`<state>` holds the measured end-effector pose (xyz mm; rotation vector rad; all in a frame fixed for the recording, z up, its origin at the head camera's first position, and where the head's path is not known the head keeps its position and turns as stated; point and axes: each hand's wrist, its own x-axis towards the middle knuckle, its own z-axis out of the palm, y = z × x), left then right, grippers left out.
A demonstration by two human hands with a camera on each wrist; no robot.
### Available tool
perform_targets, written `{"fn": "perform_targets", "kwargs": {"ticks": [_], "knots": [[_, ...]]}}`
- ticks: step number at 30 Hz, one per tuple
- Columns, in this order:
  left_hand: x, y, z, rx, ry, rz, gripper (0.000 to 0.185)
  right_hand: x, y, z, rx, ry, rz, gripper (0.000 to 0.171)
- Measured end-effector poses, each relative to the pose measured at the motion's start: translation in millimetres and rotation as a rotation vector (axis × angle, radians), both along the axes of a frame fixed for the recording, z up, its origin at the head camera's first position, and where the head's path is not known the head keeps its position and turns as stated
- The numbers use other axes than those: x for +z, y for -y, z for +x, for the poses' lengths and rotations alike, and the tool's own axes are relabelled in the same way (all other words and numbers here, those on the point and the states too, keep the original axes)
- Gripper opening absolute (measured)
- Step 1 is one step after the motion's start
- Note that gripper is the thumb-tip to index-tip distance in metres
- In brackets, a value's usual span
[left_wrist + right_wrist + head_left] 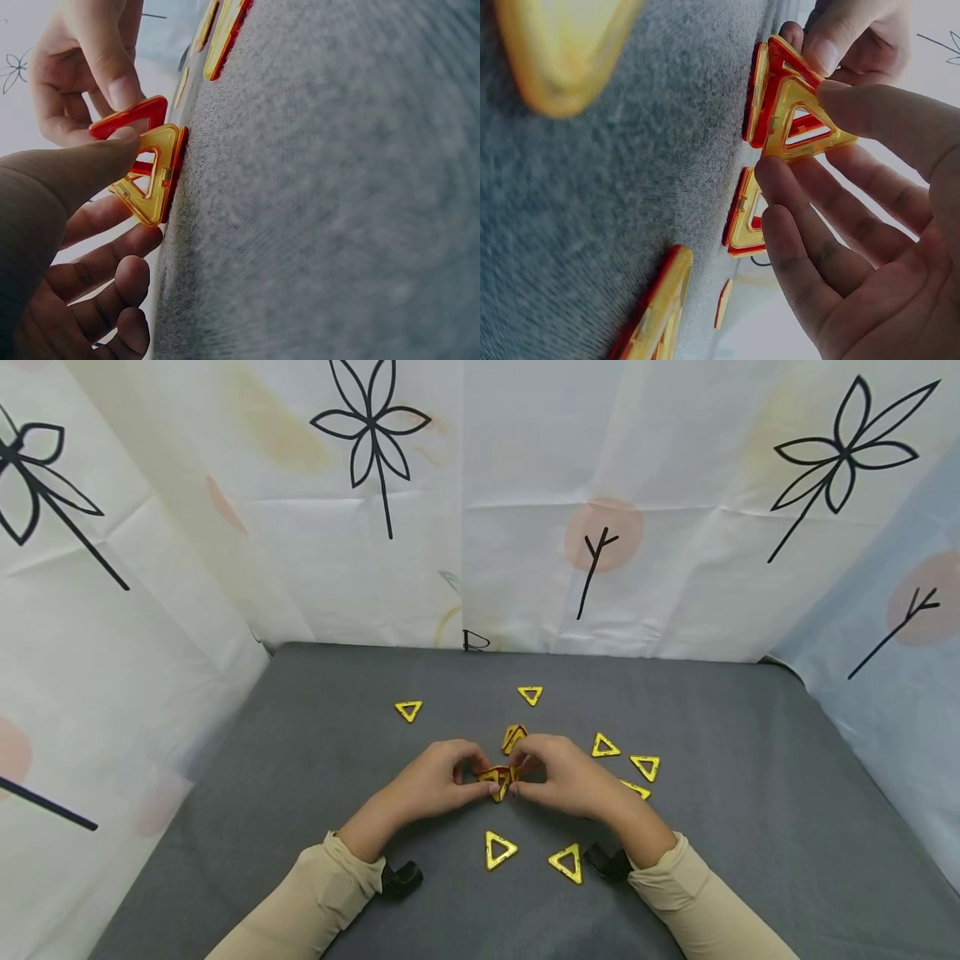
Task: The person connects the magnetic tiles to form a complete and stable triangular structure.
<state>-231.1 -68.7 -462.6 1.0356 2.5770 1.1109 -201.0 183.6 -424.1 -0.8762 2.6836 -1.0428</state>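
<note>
Both hands meet at the middle of the grey table point(750, 793) over a small cluster of yellow and orange triangle tiles point(498, 779) standing on the cloth. My left hand point(471, 777) pinches the cluster from the left, its thumb pressing on a yellow tile point(156, 180). From the right, my right hand point(527, 772) pinches it too, thumb and fingers around the tiles point(795, 116). In the left wrist view, an orange tile point(129, 118) sits under the right hand's fingertip. The joined tiles lean against each other.
Several loose yellow triangles lie around the hands: one far left point(408, 710), one behind point(530, 694), a folded pair point(513, 737), some at right point(646, 766) and two in front point(499, 849). Patterned curtains point(225, 527) wall in the table on three sides.
</note>
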Motion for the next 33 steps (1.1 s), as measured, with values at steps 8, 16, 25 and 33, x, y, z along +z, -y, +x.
{"fn": "perform_targets", "kwargs": {"ticks": [8, 16, 25, 33], "knots": [[0.7, -1.8, 1.1, 0.003, 0.001, -0.006, 0.009, 1.2, 2.4, 0.7, -0.009, 0.01, -0.002, 0.015], [1.6, -3.2, 1.4, 0.011, 0.006, -0.015, 0.006, 0.3, 3.4, 0.2, -0.012, -0.001, 0.002, 0.014], [2.3, -3.4, 1.4, -0.008, 0.014, -0.009, 0.006, -0.8, 3.4, 0.1, 0.007, 0.02, 0.0, 0.017], [3.9, -3.5, 2.8, -0.012, 0.012, -0.003, 0.007, -1.4, 3.3, 0.1, 0.026, 0.003, 0.006, 0.016]]}}
